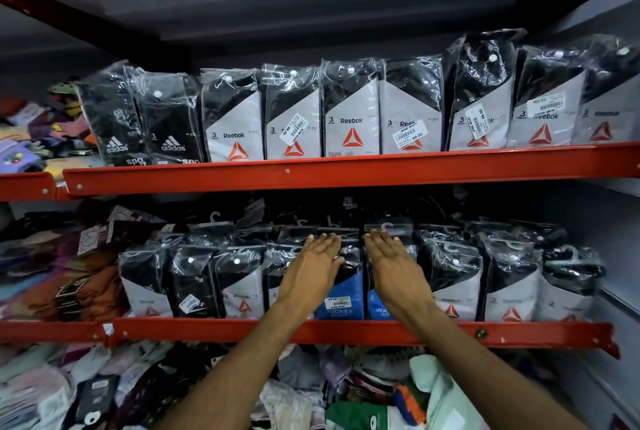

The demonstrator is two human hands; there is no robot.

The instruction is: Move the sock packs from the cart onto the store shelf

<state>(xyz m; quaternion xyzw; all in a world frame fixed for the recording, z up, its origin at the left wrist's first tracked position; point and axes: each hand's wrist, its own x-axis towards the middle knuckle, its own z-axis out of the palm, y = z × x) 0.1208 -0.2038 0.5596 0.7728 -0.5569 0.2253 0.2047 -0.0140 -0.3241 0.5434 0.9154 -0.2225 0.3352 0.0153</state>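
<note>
Two blue Jockey sock packs (341, 298) stand side by side in the middle of the lower red shelf (346, 331), among black-and-grey Reebok packs (453, 284). My left hand (311, 268) lies flat, fingers extended, against the front of the left blue pack. My right hand (394, 267) lies flat on the right blue pack (375, 305). Neither hand grips anything. The cart is out of sight.
The upper red shelf (346, 170) carries a full row of Reebok packs (351, 111) and two Adidas packs (169, 121) at its left. Loose coloured socks are heaped at the left of both shelves (45, 277) and below the lower shelf (311, 391).
</note>
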